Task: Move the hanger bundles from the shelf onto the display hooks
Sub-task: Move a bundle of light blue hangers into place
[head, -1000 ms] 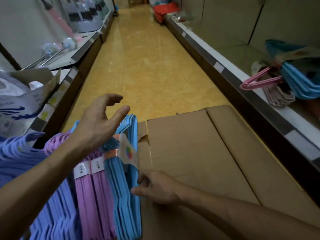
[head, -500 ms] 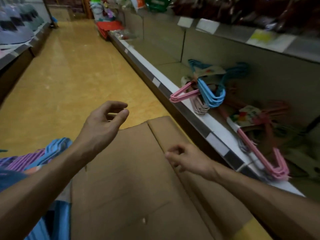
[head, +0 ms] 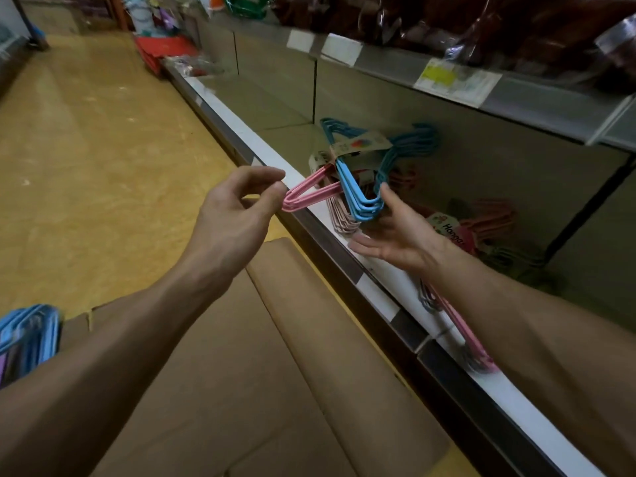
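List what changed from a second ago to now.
Both hands left the hangers by the cardboard and reached to the shelf. The left hand now pinches the pink hanger bundle; the right hand, open, touches the blue hanger bundle. The bundles remain on the shelf.

- Brown cardboard box [head: 261,390], flaps closed, lying on the aisle floor beside the shelving.
- Yellow floor [head: 103,139], scuffed.
- Red items [head: 161,53] stacked at far aisle end.
- Price labels [head: 454,82] on upper shelf edge.
- Dark wrapped goods [head: 481,22] above.
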